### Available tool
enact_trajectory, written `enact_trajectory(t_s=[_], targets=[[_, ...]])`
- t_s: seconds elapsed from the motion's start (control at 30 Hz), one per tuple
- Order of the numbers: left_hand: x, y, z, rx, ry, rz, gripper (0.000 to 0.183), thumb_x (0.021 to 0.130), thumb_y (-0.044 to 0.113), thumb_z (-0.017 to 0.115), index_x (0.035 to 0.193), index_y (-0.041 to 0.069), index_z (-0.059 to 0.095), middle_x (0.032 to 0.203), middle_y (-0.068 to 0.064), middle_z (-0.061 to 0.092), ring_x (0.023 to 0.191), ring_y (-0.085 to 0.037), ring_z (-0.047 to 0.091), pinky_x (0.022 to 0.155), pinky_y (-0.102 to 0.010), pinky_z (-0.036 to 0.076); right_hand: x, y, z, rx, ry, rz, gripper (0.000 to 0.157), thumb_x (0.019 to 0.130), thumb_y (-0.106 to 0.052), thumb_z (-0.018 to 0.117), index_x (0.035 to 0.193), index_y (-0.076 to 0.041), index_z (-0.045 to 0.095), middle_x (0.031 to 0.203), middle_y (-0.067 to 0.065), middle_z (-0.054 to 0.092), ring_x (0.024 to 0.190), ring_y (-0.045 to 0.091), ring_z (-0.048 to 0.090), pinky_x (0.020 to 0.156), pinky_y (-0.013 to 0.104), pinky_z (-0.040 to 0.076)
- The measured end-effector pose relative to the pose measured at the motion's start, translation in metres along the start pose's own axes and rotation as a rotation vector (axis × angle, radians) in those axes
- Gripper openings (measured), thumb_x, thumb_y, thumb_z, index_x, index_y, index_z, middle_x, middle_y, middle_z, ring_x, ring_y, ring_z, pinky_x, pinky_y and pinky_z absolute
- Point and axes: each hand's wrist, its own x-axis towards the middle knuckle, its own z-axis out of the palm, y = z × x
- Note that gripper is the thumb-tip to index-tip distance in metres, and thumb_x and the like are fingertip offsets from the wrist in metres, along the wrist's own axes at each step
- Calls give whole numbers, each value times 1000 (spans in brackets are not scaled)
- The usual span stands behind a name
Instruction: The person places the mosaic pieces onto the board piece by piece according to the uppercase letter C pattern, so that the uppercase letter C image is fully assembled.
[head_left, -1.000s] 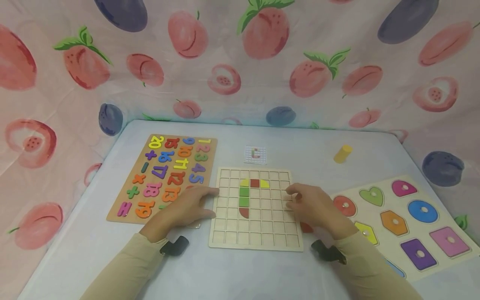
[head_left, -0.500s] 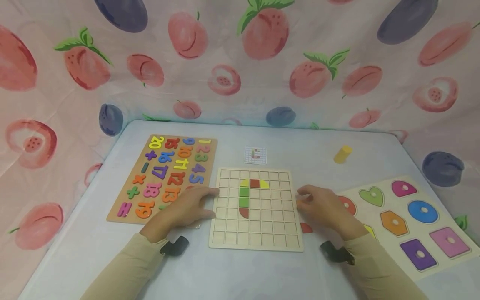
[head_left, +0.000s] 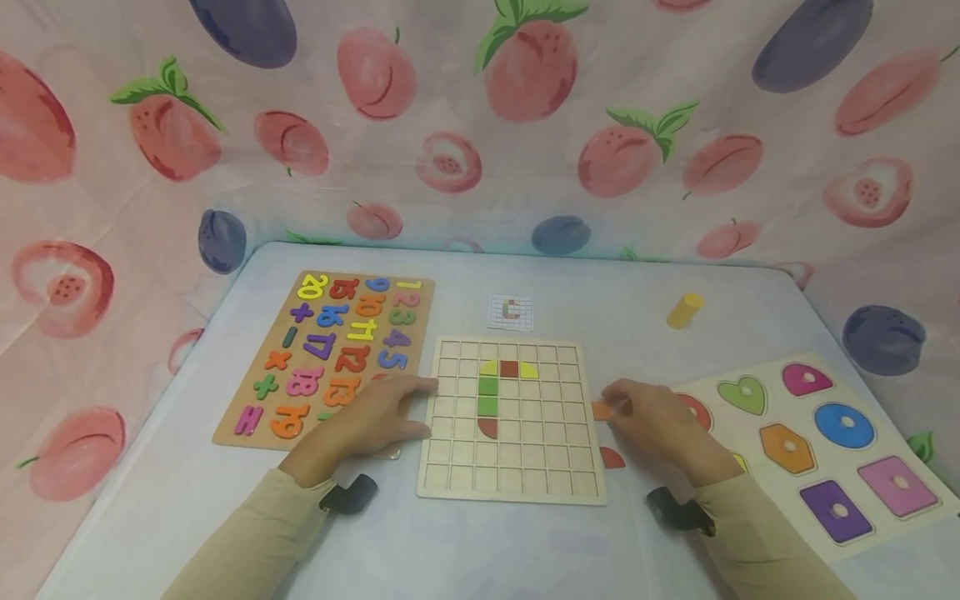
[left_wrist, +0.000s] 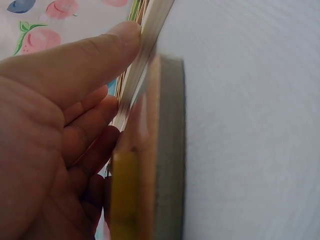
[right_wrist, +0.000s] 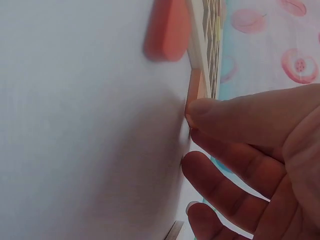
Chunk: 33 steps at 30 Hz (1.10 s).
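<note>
A wooden grid board [head_left: 536, 475] lies in front of me. Set in its cells are two green squares [head_left: 487, 395], a brown-red square [head_left: 509, 369], two yellow quarter-rounds [head_left: 528, 369] and a red quarter-round [head_left: 488, 427]. My left hand [head_left: 375, 412] rests with thumb and fingertips at the board's left edge; in the left wrist view the thumb [left_wrist: 125, 35] touches that edge. Beside the right edge, my right hand [head_left: 652, 421] pinches a small orange piece [head_left: 602, 410] between thumb and forefinger. A red rounded piece [head_left: 612, 457] lies just below it on the table.
A small pattern card [head_left: 511, 312] lies behind the grid board. To the left is a number puzzle board [head_left: 247, 440], partly under my left hand. A shape puzzle [head_left: 787, 533] with knobs lies right, and a yellow cylinder [head_left: 685, 311] stands behind it.
My right hand has moved right, off the grid board's edge, and the orange piece now shows in its pinch. The red piece is uncovered. The left hand has stayed put.
</note>
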Motion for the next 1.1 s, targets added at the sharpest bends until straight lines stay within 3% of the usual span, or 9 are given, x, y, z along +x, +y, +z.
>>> enact_trajectory(t_s=[0.83,1.1], targets=[[0,1,0,-13,3,-14,61,82,19,83,138,10,61,139,-4,59,136,-26,45,114,-45,33,0,1,-1,-48,85,-39,27,91,-16,64,115,-3,69,104,11,71,95,29,65,82,49,54],[-1,0,1,-26,-4,-24,62,82,19,83,139,10,60,141,-3,57,137,-26,44,115,-45,33,-4,-12,-1,-14,56,-21,28,93,-23,64,115,-7,70,101,8,71,90,25,64,79,49,54]])
